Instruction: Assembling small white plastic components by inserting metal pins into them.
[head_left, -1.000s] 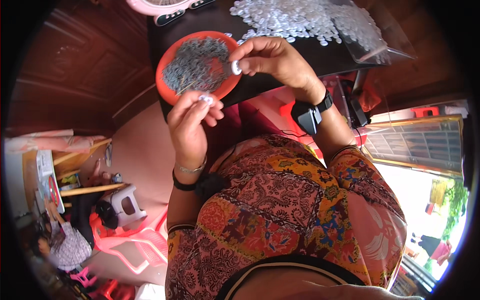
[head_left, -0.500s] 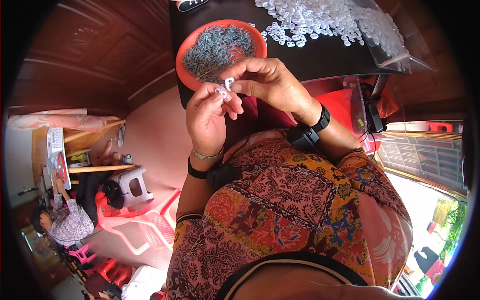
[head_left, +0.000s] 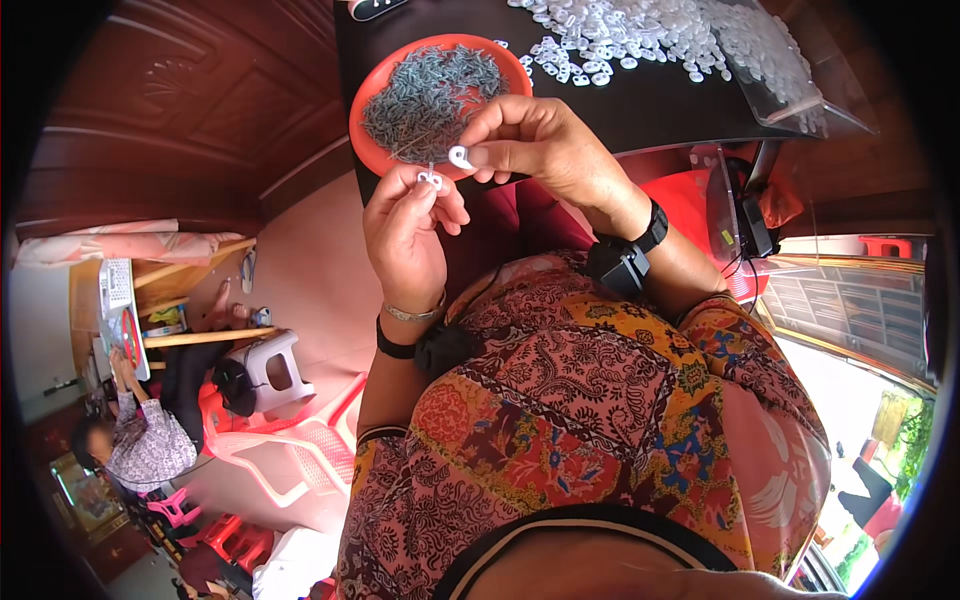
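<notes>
Between thumb and fingertips, my left hand (head_left: 408,235) pinches a small white plastic piece with holes (head_left: 430,180); a thin short pin appears to stick up from it. My right hand (head_left: 555,160), closed in a pinch to its right, grips another white plastic piece (head_left: 460,157) with a rounded end and a hole. A small gap separates the two pieces. Both hands are at the near edge of an orange-red plastic dish (head_left: 365,135). Inside the dish lies a heap of thin grey screws or nails (head_left: 430,95), too small to tell which.
A large pile of white plastic pieces (head_left: 640,35) covers the dark table's (head_left: 620,115) far right, partly on a clear sheet (head_left: 800,105). A shoe tip (head_left: 375,8) shows at the top. On the left are a pink chair (head_left: 290,450), a grey stool (head_left: 275,370) and a seated person (head_left: 150,440).
My hands have drawn slightly apart, each still pinching its white piece. The right has risen a little toward the dish, and the left has shifted slightly left.
</notes>
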